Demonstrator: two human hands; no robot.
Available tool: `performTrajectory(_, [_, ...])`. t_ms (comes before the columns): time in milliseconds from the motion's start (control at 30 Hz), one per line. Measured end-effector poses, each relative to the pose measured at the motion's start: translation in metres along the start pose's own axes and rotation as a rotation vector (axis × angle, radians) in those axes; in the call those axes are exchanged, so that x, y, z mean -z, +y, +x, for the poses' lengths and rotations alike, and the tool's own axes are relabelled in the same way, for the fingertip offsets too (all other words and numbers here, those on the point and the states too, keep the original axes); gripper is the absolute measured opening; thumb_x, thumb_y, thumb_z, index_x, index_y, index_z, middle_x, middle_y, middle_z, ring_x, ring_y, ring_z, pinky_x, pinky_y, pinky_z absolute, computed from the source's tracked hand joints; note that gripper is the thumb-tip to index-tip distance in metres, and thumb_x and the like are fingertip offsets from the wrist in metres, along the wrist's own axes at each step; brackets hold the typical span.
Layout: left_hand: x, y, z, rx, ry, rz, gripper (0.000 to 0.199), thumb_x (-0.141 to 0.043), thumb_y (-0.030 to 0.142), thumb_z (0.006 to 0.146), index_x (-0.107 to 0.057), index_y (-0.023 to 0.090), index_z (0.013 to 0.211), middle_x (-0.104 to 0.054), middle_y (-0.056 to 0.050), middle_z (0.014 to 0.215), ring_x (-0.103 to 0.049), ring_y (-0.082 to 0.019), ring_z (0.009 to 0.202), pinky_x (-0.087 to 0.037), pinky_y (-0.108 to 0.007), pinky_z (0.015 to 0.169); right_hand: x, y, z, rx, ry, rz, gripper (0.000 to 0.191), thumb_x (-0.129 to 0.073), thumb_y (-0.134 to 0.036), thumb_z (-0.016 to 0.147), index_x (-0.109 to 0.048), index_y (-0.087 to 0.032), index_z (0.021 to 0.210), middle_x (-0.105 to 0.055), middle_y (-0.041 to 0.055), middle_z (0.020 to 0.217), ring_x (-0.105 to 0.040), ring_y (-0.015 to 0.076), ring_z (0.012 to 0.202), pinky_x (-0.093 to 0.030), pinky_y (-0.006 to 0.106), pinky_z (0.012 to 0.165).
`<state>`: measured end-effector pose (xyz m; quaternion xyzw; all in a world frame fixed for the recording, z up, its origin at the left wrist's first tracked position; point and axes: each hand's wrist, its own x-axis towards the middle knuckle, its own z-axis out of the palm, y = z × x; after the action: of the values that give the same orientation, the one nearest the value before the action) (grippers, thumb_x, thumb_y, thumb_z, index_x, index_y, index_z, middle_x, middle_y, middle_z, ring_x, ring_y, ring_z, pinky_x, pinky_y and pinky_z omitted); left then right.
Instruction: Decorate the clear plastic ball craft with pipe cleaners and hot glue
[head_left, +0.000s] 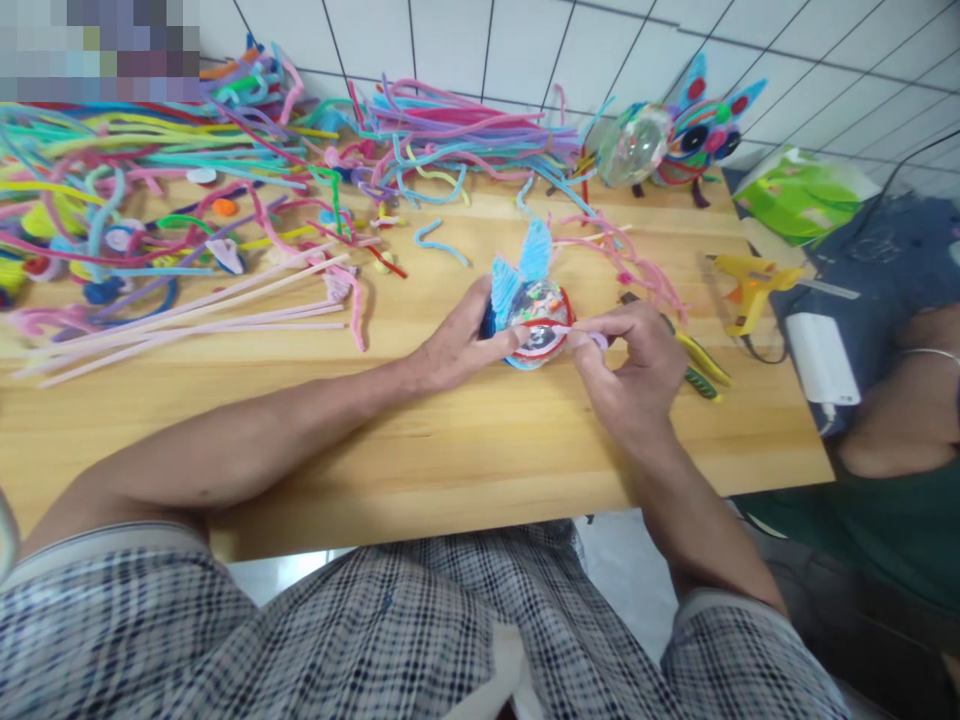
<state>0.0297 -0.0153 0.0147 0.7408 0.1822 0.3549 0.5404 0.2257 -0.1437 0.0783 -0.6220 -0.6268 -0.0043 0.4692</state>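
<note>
Our left hand [456, 343] grips one two-eared ball [537, 304] from its left; at its right, our right hand [639, 365] pinches one lilac strip [561, 330].

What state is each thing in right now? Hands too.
Left hand: closed around the ball's side
Right hand: pinching
Blue-eared ball: held
Lilac piece: between right fingertips, against the ball
Glue gun: lying on its side, power state not visible
Pliers: lying flat, partly hidden
Short blue stem: bent, loose
White box: lying flat, plugged in
</note>
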Motion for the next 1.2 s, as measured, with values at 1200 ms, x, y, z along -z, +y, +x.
performTrajectory(1200, [0.003, -0.003, -0.01, 0.062, -0.018, 0.053, 0.056, -0.069, 0.069, 0.104, -0.061, 0.022, 0.134, -0.068, -0.011, 0.126, -0.064, -0.028, 0.116, -0.057, -0.048, 0.109, 0.004, 0.163, 0.102, -0.027, -0.394, -0.489, 0.029, -0.061, -0.025, 0.101, -0.086, -0.026, 0.115, -0.082, 0.0158, 0.128, -0.07, 0.0366, 0.126, -0.054, 0.058, 0.118])
